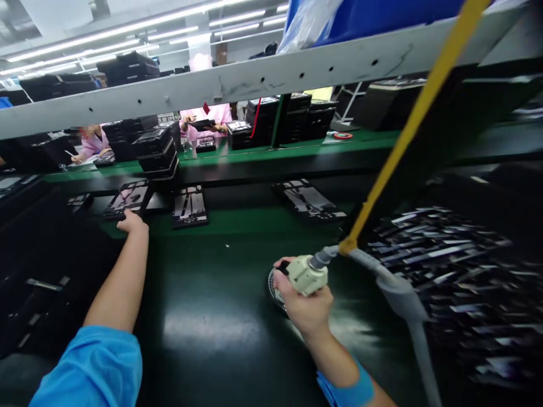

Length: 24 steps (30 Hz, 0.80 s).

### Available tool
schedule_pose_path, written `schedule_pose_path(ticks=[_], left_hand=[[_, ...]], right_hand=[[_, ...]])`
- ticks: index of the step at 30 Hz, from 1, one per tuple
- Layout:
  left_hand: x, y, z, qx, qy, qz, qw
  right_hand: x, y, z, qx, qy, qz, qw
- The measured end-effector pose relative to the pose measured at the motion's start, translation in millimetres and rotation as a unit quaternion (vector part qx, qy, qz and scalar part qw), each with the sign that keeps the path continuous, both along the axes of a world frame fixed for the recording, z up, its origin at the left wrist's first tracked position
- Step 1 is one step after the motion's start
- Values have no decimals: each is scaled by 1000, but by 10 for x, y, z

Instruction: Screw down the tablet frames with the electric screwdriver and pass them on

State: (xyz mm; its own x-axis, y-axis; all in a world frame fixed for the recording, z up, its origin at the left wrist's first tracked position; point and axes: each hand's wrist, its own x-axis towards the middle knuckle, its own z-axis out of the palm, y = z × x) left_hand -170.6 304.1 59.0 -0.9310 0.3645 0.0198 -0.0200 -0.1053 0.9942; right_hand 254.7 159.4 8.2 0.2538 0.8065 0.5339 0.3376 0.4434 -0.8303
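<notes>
My left hand (133,221) is stretched out to the far left, its fingers closed at the near edge of a flat black-framed panel (129,198) with grey inner parts. Part of those fingers is hidden. Wrapped in my right hand (309,308) is a beige hand-held power tool (306,275) with a round, slotted head facing left. A grey hose (401,294) runs from the tool's back end, tied to a yellow strap (388,161). Two similar panels lie beyond the hands, one in the middle left (190,207) and one farther right (309,200).
Dense piles of thin dark parts (449,282) rise on the right; black stacks (46,271) stand on the left. A white perforated beam (237,82) crosses overhead under a blue bin (373,20). People in pink sleeves (212,116) work behind the green bench (220,237).
</notes>
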Motion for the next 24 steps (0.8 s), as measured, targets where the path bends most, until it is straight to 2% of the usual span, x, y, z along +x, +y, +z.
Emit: schedule_pose_path(ticks=[3,6,8,11,14,16,18,20,22,24], left_hand=[[391,-208,-71,42,-61,-6,997],[879,-601,-193,80,-104,-48,990],[1229,-989,-286,99,-125,-88,983],[1731,-1687,-440,107,-153,-152,971],[2167,-2367,-609,69,-195,-214,955],[2403,-2759,-716,23,-240,-268,933],[2564,-3105,-792,-12,-273,-306,912],[2607,-3408,-813,-62,-293,-345,890],[2491,-3641,-766,-152,-285,-426,845],[2221,-3754,-671,-235,-201,-533,788]], right_hand=[[2,42,2,18,0,-9,1000],[-3,74,-4,25,11,-7,1000],[1,95,-15,26,19,-8,999],[22,122,-32,19,28,-6,999],[54,145,-50,19,45,-4,999],[75,165,-51,21,53,-4,998],[94,183,-21,17,41,-3,999],[116,167,55,10,7,-4,1000],[144,70,163,7,-34,-14,999],[177,-146,261,21,-69,-42,997]])
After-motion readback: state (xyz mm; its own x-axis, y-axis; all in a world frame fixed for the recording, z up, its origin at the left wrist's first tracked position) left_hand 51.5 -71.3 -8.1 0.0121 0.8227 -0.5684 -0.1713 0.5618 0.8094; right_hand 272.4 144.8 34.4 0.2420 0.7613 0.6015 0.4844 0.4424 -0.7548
